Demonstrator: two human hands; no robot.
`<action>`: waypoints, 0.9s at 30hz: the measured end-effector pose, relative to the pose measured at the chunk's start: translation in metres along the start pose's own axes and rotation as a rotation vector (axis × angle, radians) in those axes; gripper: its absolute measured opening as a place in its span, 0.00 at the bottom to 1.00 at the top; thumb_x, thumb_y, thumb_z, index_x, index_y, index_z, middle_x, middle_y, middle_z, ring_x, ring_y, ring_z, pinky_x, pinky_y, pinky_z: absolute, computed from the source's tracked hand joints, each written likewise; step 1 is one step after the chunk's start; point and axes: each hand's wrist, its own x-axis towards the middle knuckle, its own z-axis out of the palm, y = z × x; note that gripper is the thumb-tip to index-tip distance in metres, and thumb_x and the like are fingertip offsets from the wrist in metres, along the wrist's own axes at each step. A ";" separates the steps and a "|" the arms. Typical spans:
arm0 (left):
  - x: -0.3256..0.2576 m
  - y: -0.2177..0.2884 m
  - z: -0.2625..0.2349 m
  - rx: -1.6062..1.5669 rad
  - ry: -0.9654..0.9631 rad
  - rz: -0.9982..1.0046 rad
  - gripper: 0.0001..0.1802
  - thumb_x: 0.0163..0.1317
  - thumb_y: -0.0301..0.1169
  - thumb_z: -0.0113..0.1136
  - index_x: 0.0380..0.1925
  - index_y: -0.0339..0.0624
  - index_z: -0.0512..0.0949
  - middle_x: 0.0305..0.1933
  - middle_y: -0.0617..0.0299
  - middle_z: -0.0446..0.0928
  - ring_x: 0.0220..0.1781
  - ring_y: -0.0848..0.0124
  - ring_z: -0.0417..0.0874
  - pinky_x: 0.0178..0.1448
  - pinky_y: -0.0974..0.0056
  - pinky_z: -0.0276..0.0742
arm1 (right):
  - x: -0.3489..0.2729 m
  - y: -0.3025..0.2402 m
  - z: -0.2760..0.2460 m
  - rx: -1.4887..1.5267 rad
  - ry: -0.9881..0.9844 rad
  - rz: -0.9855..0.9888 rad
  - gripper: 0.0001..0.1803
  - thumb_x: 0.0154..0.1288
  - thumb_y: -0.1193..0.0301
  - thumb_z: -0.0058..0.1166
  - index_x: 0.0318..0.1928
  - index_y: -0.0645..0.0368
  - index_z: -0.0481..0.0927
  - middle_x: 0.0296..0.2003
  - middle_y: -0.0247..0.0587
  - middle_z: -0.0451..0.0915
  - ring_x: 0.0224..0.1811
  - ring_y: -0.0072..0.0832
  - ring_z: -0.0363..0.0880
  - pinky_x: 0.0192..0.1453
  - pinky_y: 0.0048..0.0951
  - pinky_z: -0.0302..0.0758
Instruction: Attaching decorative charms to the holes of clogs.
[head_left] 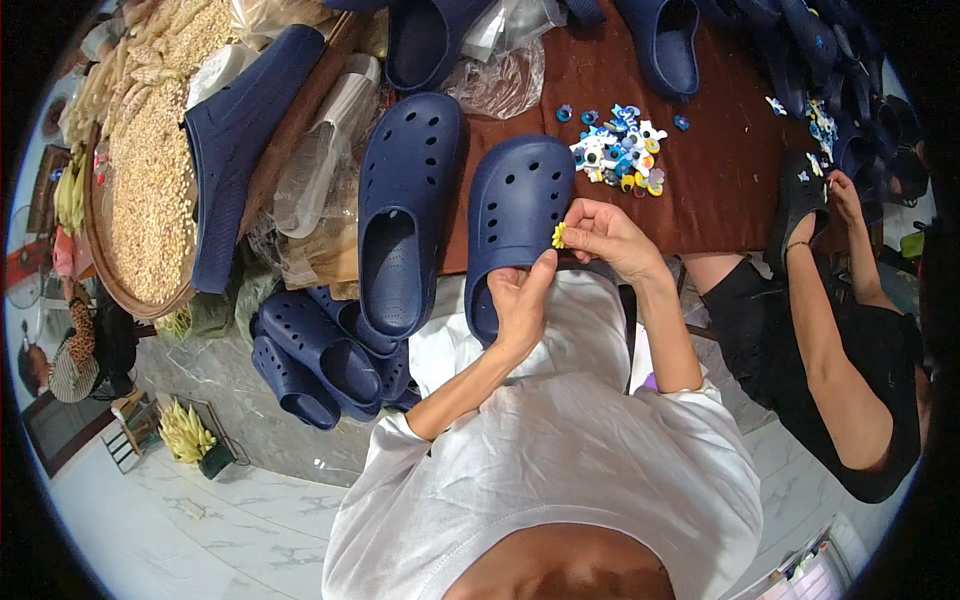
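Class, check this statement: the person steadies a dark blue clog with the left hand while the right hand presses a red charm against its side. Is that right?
Not quite. In the head view the charm is yellow, not red. The rest stands: the left hand steadies the dark blue clog while the right hand holds the charm against its side.
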 end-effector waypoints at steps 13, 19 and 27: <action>-0.004 -0.008 -0.016 0.115 -0.094 0.093 0.10 0.62 0.14 0.56 0.44 0.28 0.77 0.44 0.61 0.78 0.41 0.79 0.78 0.43 0.75 0.74 | -0.008 0.002 0.010 -0.123 0.061 -0.022 0.09 0.66 0.71 0.62 0.37 0.58 0.74 0.30 0.29 0.79 0.29 0.11 0.74 0.33 0.15 0.73; -0.006 -0.008 -0.014 0.152 -0.081 0.063 0.10 0.62 0.14 0.56 0.43 0.29 0.78 0.44 0.61 0.79 0.41 0.80 0.78 0.45 0.74 0.74 | -0.007 0.006 0.007 -0.076 0.045 -0.022 0.08 0.66 0.72 0.61 0.36 0.58 0.74 0.31 0.30 0.80 0.29 0.11 0.76 0.34 0.15 0.74; 0.006 0.004 -0.004 0.124 -0.080 0.048 0.08 0.65 0.19 0.56 0.42 0.30 0.80 0.43 0.62 0.81 0.42 0.78 0.79 0.49 0.73 0.75 | 0.001 0.022 0.022 0.022 0.199 -0.166 0.08 0.69 0.72 0.59 0.39 0.59 0.73 0.34 0.32 0.80 0.31 0.13 0.76 0.35 0.18 0.75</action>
